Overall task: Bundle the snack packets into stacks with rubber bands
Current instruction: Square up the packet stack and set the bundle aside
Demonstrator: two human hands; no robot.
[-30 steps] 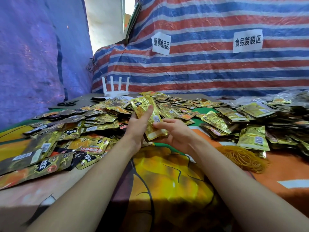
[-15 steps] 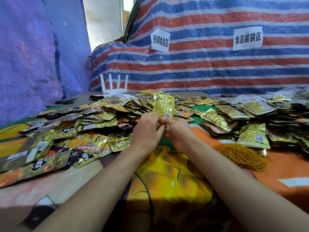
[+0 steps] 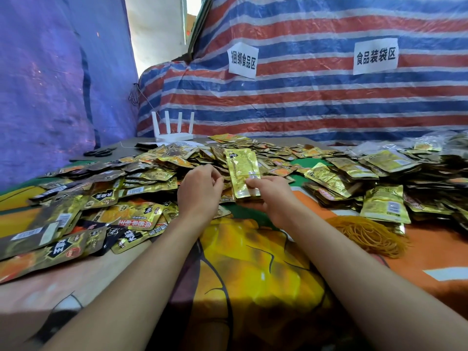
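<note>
Our right hand (image 3: 273, 196) pinches the lower end of a thin stack of gold foil snack packets (image 3: 242, 171), held upright in the middle, likely to square its edges; our left hand (image 3: 200, 191) curls just left of it, whether pinching anything we cannot tell. The tangled heap of tan rubber bands (image 3: 367, 234) lies near right, within reach

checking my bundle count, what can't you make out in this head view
Held packet stack: count hidden behind its front packet, head view.
Left hand: curled fingers hide whether it pinches anything, head view.
Right-side packet pile: cut off by the frame edge, head view.
</note>
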